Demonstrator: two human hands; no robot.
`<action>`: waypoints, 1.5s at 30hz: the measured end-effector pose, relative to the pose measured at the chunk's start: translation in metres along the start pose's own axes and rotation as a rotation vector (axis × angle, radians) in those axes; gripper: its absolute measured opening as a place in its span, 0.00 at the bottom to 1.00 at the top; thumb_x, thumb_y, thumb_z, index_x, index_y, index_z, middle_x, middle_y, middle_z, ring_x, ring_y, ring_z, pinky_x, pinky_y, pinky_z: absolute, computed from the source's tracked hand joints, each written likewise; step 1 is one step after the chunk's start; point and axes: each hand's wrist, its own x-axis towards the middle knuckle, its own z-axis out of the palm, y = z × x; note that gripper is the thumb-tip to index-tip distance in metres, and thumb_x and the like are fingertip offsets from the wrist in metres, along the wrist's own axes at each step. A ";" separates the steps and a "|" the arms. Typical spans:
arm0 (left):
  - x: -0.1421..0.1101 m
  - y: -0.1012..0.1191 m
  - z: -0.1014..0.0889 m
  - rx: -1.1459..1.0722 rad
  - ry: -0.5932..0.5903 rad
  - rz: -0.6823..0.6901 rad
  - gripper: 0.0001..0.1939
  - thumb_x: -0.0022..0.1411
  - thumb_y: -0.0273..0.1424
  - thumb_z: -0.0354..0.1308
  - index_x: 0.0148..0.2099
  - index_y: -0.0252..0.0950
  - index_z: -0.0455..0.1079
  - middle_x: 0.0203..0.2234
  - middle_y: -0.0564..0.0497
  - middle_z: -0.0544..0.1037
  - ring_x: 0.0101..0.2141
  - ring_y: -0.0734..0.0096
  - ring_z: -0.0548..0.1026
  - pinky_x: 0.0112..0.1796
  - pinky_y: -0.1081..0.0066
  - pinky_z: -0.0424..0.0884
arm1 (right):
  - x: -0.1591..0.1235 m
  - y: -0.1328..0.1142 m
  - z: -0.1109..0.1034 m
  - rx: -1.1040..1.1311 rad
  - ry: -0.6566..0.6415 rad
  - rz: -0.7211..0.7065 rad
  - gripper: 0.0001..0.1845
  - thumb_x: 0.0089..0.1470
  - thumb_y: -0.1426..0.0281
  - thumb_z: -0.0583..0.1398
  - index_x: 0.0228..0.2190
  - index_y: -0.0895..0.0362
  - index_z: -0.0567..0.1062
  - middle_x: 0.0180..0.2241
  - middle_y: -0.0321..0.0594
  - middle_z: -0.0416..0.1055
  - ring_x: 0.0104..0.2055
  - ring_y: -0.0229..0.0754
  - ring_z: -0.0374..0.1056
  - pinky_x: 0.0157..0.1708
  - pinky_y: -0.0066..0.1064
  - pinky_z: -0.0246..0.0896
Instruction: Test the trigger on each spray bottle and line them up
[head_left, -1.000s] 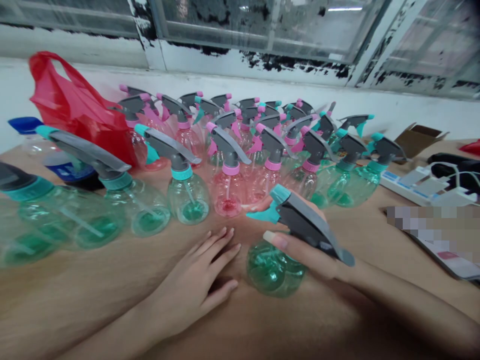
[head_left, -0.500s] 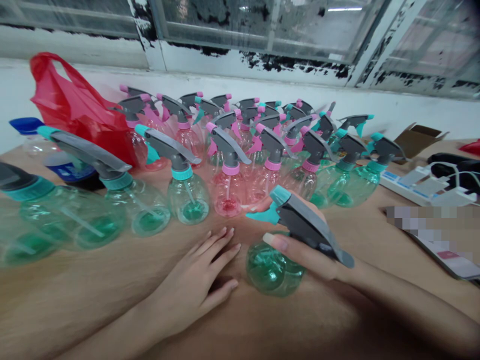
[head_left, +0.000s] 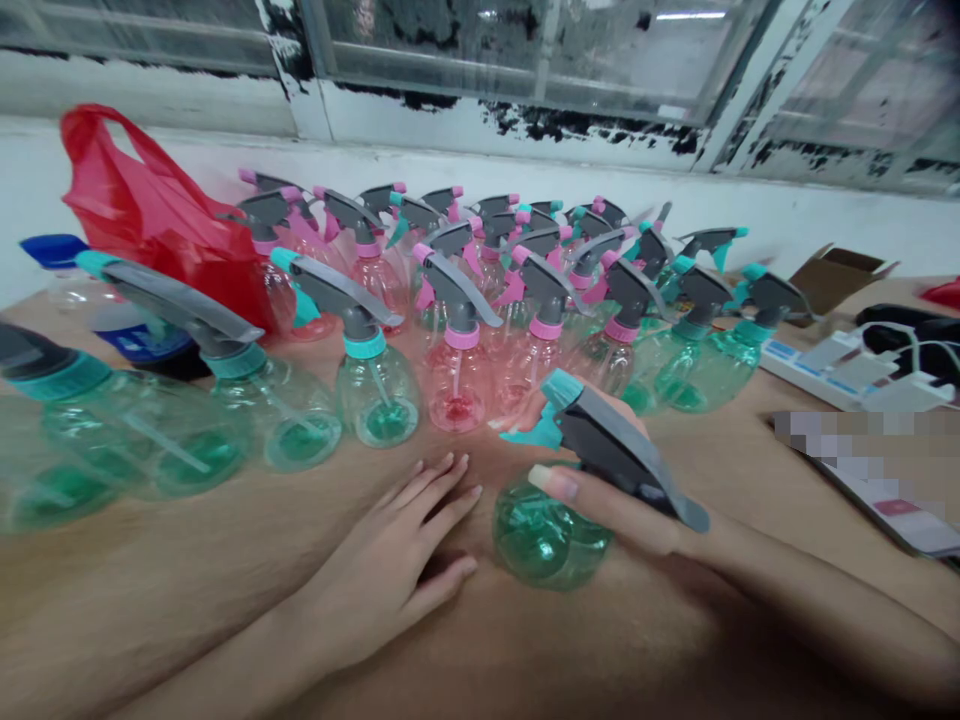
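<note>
Translucent green plastic forms the body of the spray bottle (head_left: 551,530) held in the right hand (head_left: 634,510), which is closed about its neck: the thumb lies on the near side, and the other fingers pass behind the grey head. The teal nozzle and trigger face left; whether the base touches the counter (head_left: 247,600) cannot be told. The left hand (head_left: 386,565) lies palm down on the wooden counter, just left of this bottle, holding nothing, its fingers extended and slightly apart.

Beyond the hands, pink-collared bottles (head_left: 459,385) and teal-collared bottles (head_left: 379,395) stand in a dense group reaching toward the white wall (head_left: 315,160); further teal-collared specimens line the left side. Behind these are a red plastic bag (head_left: 176,250) and a bottle with a blue label (head_left: 139,335). At right are an open cardboard box (head_left: 832,285), a white power strip (head_left: 817,370) with plugs and cables, and a flat device (head_left: 892,500), its upper surface partly pixelated.
</note>
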 end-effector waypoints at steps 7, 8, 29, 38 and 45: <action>0.001 0.001 0.001 0.006 0.018 0.014 0.27 0.69 0.41 0.52 0.66 0.36 0.57 0.66 0.44 0.56 0.63 0.53 0.56 0.59 0.51 0.57 | -0.002 -0.003 -0.004 0.144 -0.058 0.035 0.06 0.55 0.65 0.59 0.34 0.53 0.71 0.32 0.38 0.72 0.38 0.43 0.71 0.37 0.34 0.68; 0.001 0.001 0.000 -0.001 0.017 0.011 0.27 0.69 0.40 0.52 0.66 0.36 0.56 0.66 0.44 0.56 0.63 0.54 0.56 0.59 0.51 0.57 | -0.002 -0.003 -0.003 0.145 -0.046 0.020 0.07 0.55 0.65 0.60 0.36 0.53 0.71 0.33 0.38 0.72 0.37 0.42 0.71 0.36 0.33 0.68; 0.000 -0.001 0.001 -0.033 0.031 0.010 0.28 0.68 0.40 0.54 0.66 0.37 0.56 0.65 0.45 0.58 0.63 0.53 0.56 0.60 0.51 0.57 | -0.004 0.001 0.006 0.205 0.044 -0.034 0.15 0.54 0.69 0.61 0.45 0.51 0.71 0.39 0.37 0.74 0.40 0.40 0.73 0.39 0.29 0.70; 0.002 -0.001 0.002 -0.020 0.005 0.003 0.27 0.69 0.41 0.52 0.65 0.36 0.57 0.66 0.45 0.57 0.64 0.55 0.54 0.60 0.52 0.55 | -0.005 0.001 0.005 0.218 0.020 -0.003 0.15 0.55 0.67 0.61 0.45 0.51 0.70 0.41 0.39 0.74 0.40 0.41 0.74 0.38 0.30 0.71; 0.002 0.001 -0.002 -0.027 0.007 0.004 0.27 0.68 0.40 0.53 0.65 0.36 0.58 0.65 0.44 0.57 0.64 0.53 0.55 0.60 0.52 0.56 | -0.001 -0.002 0.003 0.127 0.016 -0.007 0.12 0.54 0.65 0.60 0.42 0.51 0.71 0.35 0.37 0.73 0.35 0.40 0.72 0.34 0.30 0.70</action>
